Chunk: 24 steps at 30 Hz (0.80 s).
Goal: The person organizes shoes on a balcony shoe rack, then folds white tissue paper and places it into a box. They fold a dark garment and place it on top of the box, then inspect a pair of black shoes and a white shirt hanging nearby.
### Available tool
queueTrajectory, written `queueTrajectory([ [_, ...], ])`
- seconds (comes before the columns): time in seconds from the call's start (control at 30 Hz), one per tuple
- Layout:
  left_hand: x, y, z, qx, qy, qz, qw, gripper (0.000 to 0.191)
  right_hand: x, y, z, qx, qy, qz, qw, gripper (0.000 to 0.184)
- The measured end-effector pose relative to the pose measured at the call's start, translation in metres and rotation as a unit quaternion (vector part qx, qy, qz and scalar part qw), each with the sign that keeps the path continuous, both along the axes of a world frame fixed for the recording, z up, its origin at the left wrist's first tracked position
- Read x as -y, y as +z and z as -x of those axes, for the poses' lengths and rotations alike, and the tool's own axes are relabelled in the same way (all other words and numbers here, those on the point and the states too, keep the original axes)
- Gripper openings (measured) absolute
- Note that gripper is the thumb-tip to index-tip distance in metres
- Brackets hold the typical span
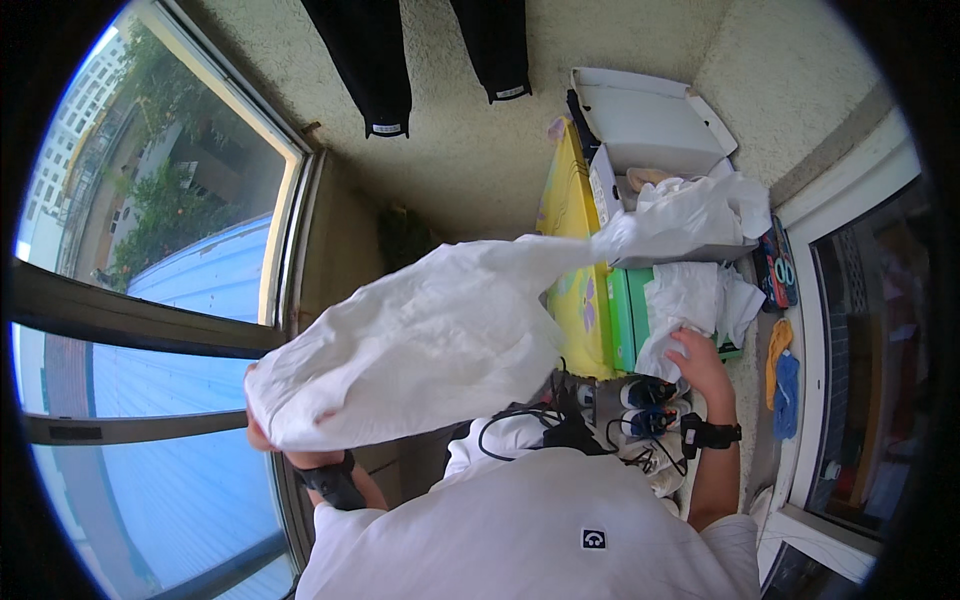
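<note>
A large, creased sheet of white wrapping paper (420, 345) stretches across the middle, its left end gripped by my left hand (261, 420), which is mostly hidden behind it. Toward the right it narrows to a bunched strip that reaches the crumpled white paper (697, 210) in an open shoebox (645, 112). My right hand (701, 364) has thumb and fingers on the edge of another folded white paper (679, 300), lying on a green shoebox (621, 319). Something beige (646, 178) peeks out inside the open box.
A yellow flowered cover (562, 210) lies beside the boxes. Dark sneakers (646, 409) and black cables (517, 412) are below. A window (187, 165) stands left, a glass door (862, 360) right. Black trousers (375, 67) hang overhead; blue and orange cloths (785, 397) lie by the door.
</note>
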<state>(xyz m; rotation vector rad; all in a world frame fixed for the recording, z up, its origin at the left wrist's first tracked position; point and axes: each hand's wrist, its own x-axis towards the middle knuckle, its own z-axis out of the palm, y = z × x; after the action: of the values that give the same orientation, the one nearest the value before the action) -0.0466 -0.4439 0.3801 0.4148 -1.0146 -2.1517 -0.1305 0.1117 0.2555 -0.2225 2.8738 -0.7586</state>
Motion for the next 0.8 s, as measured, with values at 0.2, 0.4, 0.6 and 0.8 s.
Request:
queueTrajectory([
  [0.2,0.015,0.028,-0.020,-0.212,-0.090,0.140,0.963,0.059,0.019,0.023,0.015,-0.018,0.008,0.022,1.000,0.034],
  [0.4,0.039,0.060,-0.002,-0.210,-0.072,0.191,0.956,0.059,0.040,0.041,0.029,0.021,-0.019,-0.014,1.000,0.034],
  [0.6,0.043,0.082,0.030,-0.212,-0.145,0.214,0.942,0.059,0.079,0.082,0.054,0.003,0.056,0.096,0.994,0.033],
  [0.8,0.042,0.101,0.069,-0.219,-0.272,0.185,0.919,0.060,0.146,0.126,0.074,-0.054,0.155,0.187,0.969,0.039],
])
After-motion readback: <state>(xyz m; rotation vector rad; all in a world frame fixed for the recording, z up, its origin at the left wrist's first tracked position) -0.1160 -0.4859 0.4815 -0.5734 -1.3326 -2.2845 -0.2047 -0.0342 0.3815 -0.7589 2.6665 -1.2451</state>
